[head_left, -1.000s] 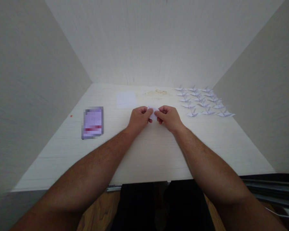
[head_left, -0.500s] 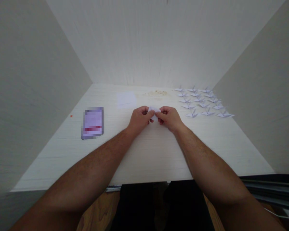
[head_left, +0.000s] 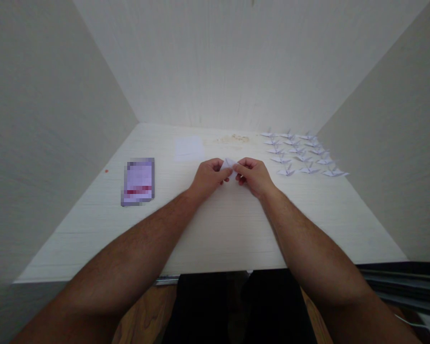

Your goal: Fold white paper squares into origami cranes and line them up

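A small piece of folded white paper (head_left: 229, 163) is held between my two hands, above the middle of the table. My left hand (head_left: 210, 175) pinches its left side, thumb on top and fingers curled beneath. From the other side, my right hand (head_left: 251, 175) grips the right edge between thumb and fingers. The paper's upper part shows a pointed shape with a crease; its lower part is hidden by my thumbs.
Several folded white paper cranes (head_left: 285, 170) stand in rows at the back right of the white table (head_left: 229, 229). White paper sheets (head_left: 188, 148) lie at the back left. A blurred purple item (head_left: 139, 181) lies farther left. Walls (head_left: 215, 62) enclose the back and sides.
The folded paper has shifted slightly in my fingers, and more of its pointed upper face now shows. Both hands stay in nearly the same place, still pinching it.
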`<state>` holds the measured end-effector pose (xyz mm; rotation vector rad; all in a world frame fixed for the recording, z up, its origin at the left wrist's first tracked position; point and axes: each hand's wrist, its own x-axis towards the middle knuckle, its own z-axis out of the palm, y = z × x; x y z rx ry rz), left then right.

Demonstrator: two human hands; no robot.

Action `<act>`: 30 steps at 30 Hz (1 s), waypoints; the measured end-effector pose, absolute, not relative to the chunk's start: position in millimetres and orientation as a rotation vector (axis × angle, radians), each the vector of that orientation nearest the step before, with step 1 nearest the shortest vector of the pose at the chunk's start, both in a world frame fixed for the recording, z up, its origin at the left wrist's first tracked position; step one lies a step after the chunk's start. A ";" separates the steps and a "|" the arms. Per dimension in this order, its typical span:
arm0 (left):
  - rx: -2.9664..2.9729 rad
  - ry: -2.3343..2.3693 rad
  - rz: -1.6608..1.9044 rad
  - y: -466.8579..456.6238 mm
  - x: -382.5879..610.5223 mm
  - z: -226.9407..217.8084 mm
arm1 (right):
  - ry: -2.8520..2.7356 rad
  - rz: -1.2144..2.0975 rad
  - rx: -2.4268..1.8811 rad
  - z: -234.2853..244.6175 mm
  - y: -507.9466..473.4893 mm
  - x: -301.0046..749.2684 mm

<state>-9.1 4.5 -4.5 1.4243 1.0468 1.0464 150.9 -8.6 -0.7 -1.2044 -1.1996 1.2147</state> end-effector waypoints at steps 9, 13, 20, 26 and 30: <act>1.480 1.098 1.001 0.6 -9.8 1.2 | -1.226 1.178 -1.173 0.3 -9.1 152.2; 1.469 1.092 0.997 1.6 -10.4 -0.5 | -1.250 1.159 -1.192 0.9 -9.4 152.0; 1.453 1.069 1.004 2.8 -10.6 -3.7 | -1.284 1.148 -1.185 0.2 -8.8 153.3; 1.532 1.129 0.941 0.7 -10.6 2.6 | -1.316 1.141 -1.211 -3.5 -6.5 154.4; 1.577 1.167 0.957 1.2 -10.1 3.5 | -1.393 1.110 -1.278 -1.9 -6.9 156.0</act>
